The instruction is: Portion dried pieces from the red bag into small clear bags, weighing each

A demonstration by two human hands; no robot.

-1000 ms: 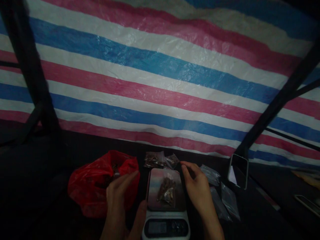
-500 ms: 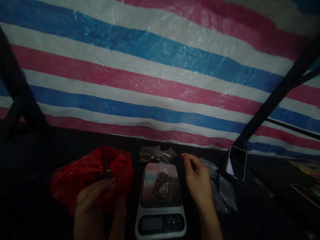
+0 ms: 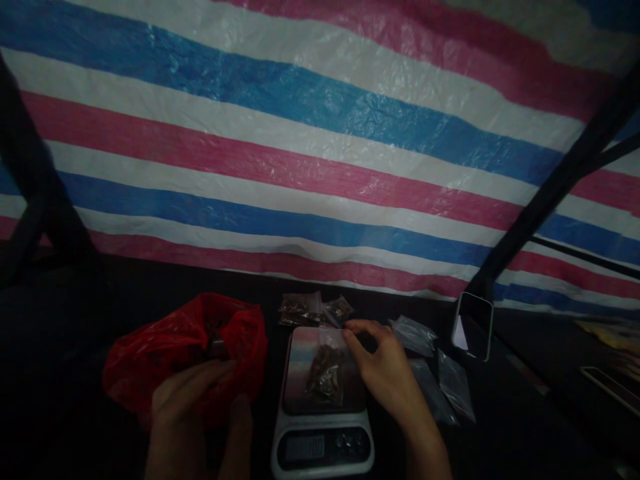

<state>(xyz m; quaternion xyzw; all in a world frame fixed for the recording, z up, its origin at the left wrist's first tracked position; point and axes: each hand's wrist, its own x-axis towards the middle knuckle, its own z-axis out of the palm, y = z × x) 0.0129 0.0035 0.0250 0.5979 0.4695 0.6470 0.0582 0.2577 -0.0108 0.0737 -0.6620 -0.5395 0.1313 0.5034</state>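
Observation:
A small clear zip bag [image 3: 325,373] with brown pieces inside lies on the plate of a white digital scale [image 3: 323,420]. My right hand [image 3: 383,360] reaches in from the right, thumb and forefinger pinched together at the bag's upper right corner. My left hand [image 3: 193,393] is at the front of a crumpled red plastic bag [image 3: 150,353]. Its fingers go over the rim into the mouth, and the thumb stays outside, with the rim between them. The fingertips are dim and partly hidden. Brown contents show faintly inside the red bag. Digits glow on the scale's display, hard to read.
Filled zip bags [image 3: 303,307] lie behind the scale. Flat clear bags [image 3: 455,387] are spread to the right. A phone [image 3: 473,327] leans against a dark frame bar [image 3: 530,207]; another flat device [image 3: 610,390] lies far right. A striped plastic sheet [image 3: 300,167] hangs behind the dark table.
My right hand has moved left and slightly down, from beside the scale to the zip bag's top corner. The scale's display has changed. My left hand stays at the red bag.

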